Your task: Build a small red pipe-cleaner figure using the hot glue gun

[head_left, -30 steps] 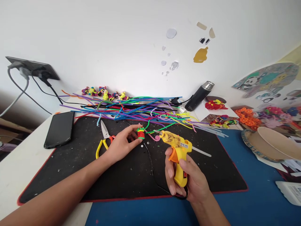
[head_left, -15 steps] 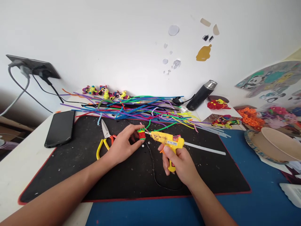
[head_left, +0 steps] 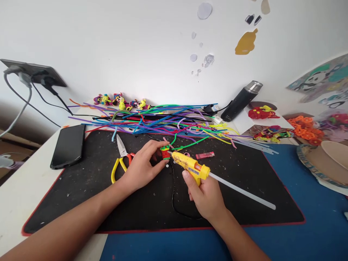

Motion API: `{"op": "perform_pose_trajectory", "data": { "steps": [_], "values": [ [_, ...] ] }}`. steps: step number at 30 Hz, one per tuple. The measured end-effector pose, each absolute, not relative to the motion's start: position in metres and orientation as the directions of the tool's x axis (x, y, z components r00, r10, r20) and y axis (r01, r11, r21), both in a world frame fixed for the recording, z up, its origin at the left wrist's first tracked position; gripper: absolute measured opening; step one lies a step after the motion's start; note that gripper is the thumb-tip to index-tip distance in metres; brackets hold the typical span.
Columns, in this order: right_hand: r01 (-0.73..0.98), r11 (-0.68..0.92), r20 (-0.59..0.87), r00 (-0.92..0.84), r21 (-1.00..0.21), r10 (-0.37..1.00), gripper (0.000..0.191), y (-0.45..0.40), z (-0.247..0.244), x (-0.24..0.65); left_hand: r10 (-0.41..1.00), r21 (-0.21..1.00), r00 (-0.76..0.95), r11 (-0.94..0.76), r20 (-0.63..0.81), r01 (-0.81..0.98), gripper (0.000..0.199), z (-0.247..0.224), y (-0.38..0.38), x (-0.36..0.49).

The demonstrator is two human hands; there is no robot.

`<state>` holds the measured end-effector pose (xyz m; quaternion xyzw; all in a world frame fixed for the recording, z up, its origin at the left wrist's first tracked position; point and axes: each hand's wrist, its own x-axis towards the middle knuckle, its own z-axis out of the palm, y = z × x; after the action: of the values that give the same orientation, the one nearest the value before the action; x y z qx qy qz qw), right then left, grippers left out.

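Between the thumb and fingers of my left hand [head_left: 145, 164] is a small red and green fuzzy piece [head_left: 165, 152]. My right hand [head_left: 207, 194] is wrapped round the handle of a yellow glue gun [head_left: 187, 164], whose nozzle points left and meets the right side of the piece, as far as can be seen. A long translucent glue stick [head_left: 241, 190] sticks out of the gun's back, slanting down to the right. Scissors [head_left: 121, 148] with yellow and red handles lie open beside my left hand.
Behind the black mat [head_left: 89, 195] spreads a pile of colourful pipe cleaners [head_left: 163, 121]. A phone [head_left: 67, 145] lies at the left, a black flask [head_left: 240, 101] at the back right. A red lighter [head_left: 204, 155] lies beyond the gun, whose black cord [head_left: 174, 203] crosses the mat.
The glue gun has tilted, its back end and glue stick swinging down and toward me. The red lighter now shows behind it. My left hand still pinches the piece, and the view has shifted slightly.
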<state>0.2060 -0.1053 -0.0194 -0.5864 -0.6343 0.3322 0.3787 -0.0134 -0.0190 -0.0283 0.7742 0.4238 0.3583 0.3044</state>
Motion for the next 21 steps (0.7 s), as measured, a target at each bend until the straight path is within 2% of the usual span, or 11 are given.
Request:
{"op": "perform_pose_trajectory", "data": {
  "steps": [5,13,21],
  "values": [
    [0.505,0.113,0.110,-0.036,-0.856,0.993,0.047,-0.1056,-0.0160,0.2049,0.862,0.754,0.400,-0.480,0.312,0.448,0.044,-0.0292,-0.0198,-0.0137],
    [0.620,0.221,0.216,-0.085,-0.753,0.973,0.041,-0.1077,-0.0109,0.2038,0.863,0.745,0.403,-0.479,0.304,0.463,0.042,-0.0263,-0.0211,-0.0133],
    [0.609,0.219,0.210,-0.087,-0.763,0.974,0.042,-0.1052,-0.0091,0.2020,0.853,0.740,0.425,-0.492,0.303,0.458,0.042,-0.0284,-0.0219,-0.0139]
  ]
}}
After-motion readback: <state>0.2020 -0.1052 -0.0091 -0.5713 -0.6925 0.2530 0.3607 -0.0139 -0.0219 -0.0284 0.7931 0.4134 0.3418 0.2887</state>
